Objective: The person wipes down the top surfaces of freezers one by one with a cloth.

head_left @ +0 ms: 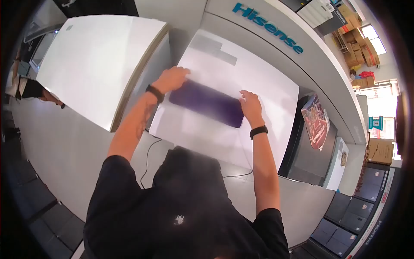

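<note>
A dark purple, flat oblong with rounded corners (207,103) lies or hovers just above a white appliance top (215,142); I cannot tell whether it is a mat or a stiff panel. At its upper left corner, my left hand (172,79) is closed, fingers curled over the edge. My right hand (252,106) grips the opposite end, with thumb and fingers at the upper right corner. Both wrists wear dark bands. The undersides of the fingers are hidden. A thin cable (148,151) runs below the appliance top.
Left stands another large white appliance (99,56). A "Hisense" wall sign (267,28) rises behind. At right are a dark appliance (315,151) with printed leaflets (315,123) and dark boxes (336,237). Another person (32,88) is at the far left.
</note>
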Demonstrator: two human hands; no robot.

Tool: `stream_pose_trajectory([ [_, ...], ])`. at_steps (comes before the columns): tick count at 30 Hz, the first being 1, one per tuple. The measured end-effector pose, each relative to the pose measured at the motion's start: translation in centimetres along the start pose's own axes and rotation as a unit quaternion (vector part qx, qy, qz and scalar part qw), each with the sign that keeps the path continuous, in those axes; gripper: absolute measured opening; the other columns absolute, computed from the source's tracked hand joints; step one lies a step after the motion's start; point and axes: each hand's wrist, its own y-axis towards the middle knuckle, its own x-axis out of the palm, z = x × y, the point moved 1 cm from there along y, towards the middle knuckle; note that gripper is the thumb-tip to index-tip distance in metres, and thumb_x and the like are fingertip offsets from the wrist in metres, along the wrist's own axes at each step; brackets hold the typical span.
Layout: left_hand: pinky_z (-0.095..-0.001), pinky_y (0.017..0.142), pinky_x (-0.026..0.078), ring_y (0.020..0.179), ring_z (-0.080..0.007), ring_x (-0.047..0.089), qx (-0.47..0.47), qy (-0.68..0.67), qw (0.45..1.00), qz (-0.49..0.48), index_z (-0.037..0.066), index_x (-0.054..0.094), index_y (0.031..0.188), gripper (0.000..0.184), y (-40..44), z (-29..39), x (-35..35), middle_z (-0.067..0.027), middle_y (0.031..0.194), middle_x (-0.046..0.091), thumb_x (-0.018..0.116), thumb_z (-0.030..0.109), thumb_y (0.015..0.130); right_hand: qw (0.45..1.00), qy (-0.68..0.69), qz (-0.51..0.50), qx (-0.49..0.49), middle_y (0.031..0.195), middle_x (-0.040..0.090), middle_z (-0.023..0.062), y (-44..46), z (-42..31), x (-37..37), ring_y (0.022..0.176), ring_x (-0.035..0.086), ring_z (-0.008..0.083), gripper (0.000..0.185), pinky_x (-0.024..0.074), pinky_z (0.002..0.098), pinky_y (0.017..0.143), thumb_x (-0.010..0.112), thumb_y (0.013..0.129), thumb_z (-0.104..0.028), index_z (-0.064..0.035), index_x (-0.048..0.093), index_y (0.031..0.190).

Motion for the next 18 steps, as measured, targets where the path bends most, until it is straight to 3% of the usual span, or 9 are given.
stream_pose_trajectory([
  [2,-0.0518,0.092,0.046,0.120,-0.0339,0.050,0.002,0.111,0.993,-0.024,0.011,0.055,0.124,0.038,-1.6,2.4,-0.3,-0.0122,0.127,0.056,0.060,0.025,0.089,0.993,-0.088,0.076,-0.035,0.116,0.063,0.0141,-1.4,-1.6,0.0,0.111,0.055,0.0316,0.032,0.0479,0.0442,0.090,0.060,0.090,-0.023,-0.0071,0.059,0.118],
  [3,-0.0556,0.093,0.046,0.124,-0.0358,0.047,-0.001,0.165,0.986,-0.033,0.011,0.054,0.126,0.040,-2.6,3.9,-0.3,-0.0124,0.133,0.053,0.060,0.025,0.089,0.996,-0.055,0.054,-0.039,0.124,0.059,0.0159,-2.4,-2.5,0.4,0.117,0.052,0.0353,0.036,0.0460,0.0467,0.095,0.059,0.091,-0.025,-0.0040,0.057,0.120],
  [5,-0.0655,0.095,0.041,0.134,-0.0435,0.034,0.026,0.103,0.993,-0.042,0.010,0.047,0.137,0.052,-4.7,6.7,0.6,-0.0157,0.149,0.036,0.057,0.032,0.091,0.995,-0.076,0.025,-0.062,0.130,0.054,0.0235,-4.5,-5.5,1.4,0.124,0.047,0.0406,0.048,0.0409,0.0461,0.104,0.063,0.089,-0.028,-0.0025,0.054,0.129],
  [6,-0.0656,0.097,0.039,0.136,-0.0443,0.031,0.010,0.110,0.993,-0.047,0.009,0.044,0.139,0.055,-5.6,7.2,1.8,-0.0170,0.150,0.033,0.056,0.035,0.092,0.991,-0.102,0.009,-0.083,0.139,0.045,0.0274,-5.4,-6.1,2.4,0.130,0.042,0.0442,0.060,0.0389,0.0498,0.105,0.062,0.090,-0.035,-0.0034,0.046,0.138],
  [9,-0.0660,0.100,0.036,0.142,-0.0464,0.020,-0.024,0.132,0.989,-0.056,0.006,0.037,0.145,0.066,-4.7,7.3,3.8,-0.0204,0.155,0.024,0.052,0.044,0.093,0.991,-0.113,-0.078,0.005,0.150,0.031,0.0279,-5.4,-7.9,3.3,0.138,0.030,0.0472,0.072,0.0354,0.0564,0.106,0.058,0.091,-0.044,-0.0048,0.034,0.146],
  [10,-0.0662,0.101,0.035,0.143,-0.0470,0.017,-0.031,0.135,0.988,-0.064,0.006,0.035,0.146,0.068,-4.1,7.5,3.7,-0.0213,0.156,0.021,0.051,0.045,0.094,0.993,-0.098,-0.061,0.007,0.152,0.026,0.0282,-5.1,-7.8,3.9,0.139,0.024,0.0493,0.080,0.0347,0.0628,0.103,0.061,0.087,-0.047,-0.0017,0.034,0.147],
  [16,-0.0655,0.110,0.020,0.146,-0.0470,0.002,-0.041,0.122,0.986,-0.103,0.007,0.021,0.152,0.080,0.1,5.7,3.9,-0.0205,0.160,0.006,0.045,0.056,0.094,0.985,-0.130,-0.102,0.057,0.156,0.015,0.0273,0.0,-6.1,4.4,0.143,0.018,0.0484,0.086,0.0333,0.0677,0.101,0.060,0.087,-0.053,-0.0057,0.026,0.151],
  [18,-0.0640,0.113,0.009,0.147,-0.0443,-0.004,-0.050,0.127,0.980,-0.146,0.010,0.012,0.155,0.085,2.1,5.0,3.9,-0.0183,0.161,-0.002,0.039,0.062,0.093,0.978,-0.136,-0.143,0.074,0.158,0.007,0.0258,2.6,-5.7,4.2,0.145,0.009,0.0470,0.091,0.0275,0.0677,0.105,0.055,0.088,-0.057,-0.0086,0.015,0.153],
])
